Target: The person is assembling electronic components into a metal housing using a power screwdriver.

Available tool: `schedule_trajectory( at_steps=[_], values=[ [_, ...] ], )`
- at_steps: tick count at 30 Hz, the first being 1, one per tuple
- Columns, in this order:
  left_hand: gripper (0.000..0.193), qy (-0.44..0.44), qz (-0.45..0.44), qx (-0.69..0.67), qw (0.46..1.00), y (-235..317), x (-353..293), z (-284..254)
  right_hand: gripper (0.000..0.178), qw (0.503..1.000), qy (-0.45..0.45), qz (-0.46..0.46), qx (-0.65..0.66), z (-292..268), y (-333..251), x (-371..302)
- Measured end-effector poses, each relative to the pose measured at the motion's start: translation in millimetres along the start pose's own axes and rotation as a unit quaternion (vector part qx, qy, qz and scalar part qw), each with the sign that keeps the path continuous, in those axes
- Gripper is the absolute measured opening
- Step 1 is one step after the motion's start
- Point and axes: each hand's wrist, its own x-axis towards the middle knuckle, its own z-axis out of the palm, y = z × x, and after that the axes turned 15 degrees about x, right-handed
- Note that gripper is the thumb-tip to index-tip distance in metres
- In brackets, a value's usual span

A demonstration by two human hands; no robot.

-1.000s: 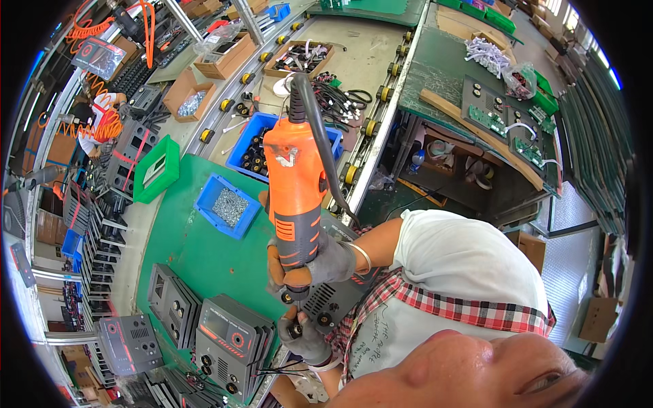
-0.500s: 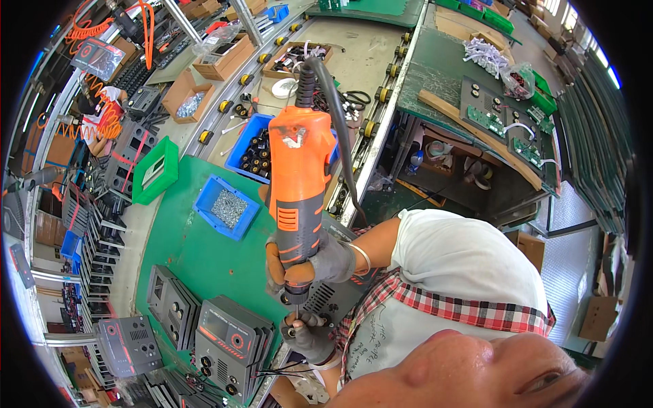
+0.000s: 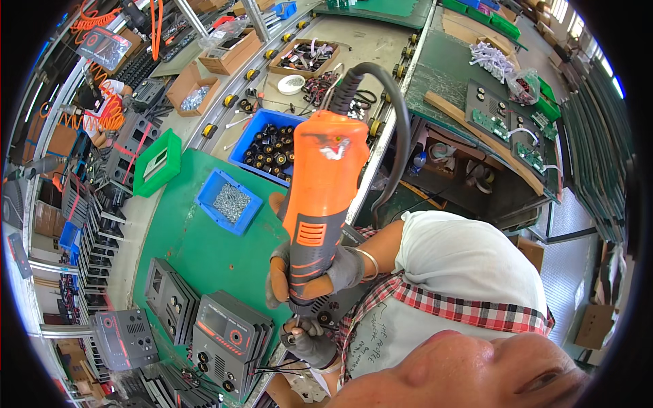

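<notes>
My right hand [image 3: 316,275], in a grey glove with bare fingertips, wraps round the lower body of an orange and black electric screwdriver [image 3: 326,163]. The tool stands tip down, its black cable looping off to the right. Just under the tip, my left hand [image 3: 309,343], gloved the same way, has its fingers pinched together; what they hold is too small to make out. A dark grey panel [image 3: 333,304] with slots lies partly hidden behind the hands and the tool. To the left, a blue bin of screws [image 3: 231,202] sits on the green mat [image 3: 197,238].
Stacked grey panels [image 3: 228,340] stand at the near left, black wires beside them. A blue crate of black knobs [image 3: 265,153] and a green bin [image 3: 158,163] lie farther off. On the right, a green workbench [image 3: 435,81] carries circuit boards.
The screwdriver's upper end has swung to the right, and my right hand has shifted slightly right and down with it. My left hand stays pinched under the tip.
</notes>
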Motion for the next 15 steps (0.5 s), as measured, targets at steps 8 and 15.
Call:
schedule_trajectory(
  at_steps=[8,15],
  values=[
    [0.069,0.116,-0.025,0.198,0.973,-3,-1,-12,0.04,0.997,-0.033,-0.007,-0.063,-8,8,-2],
    [0.065,0.255,-0.099,0.282,0.919,-7,-33,-83,0.014,0.988,-0.008,-0.021,-0.152,-7,-18,7]
  ],
)
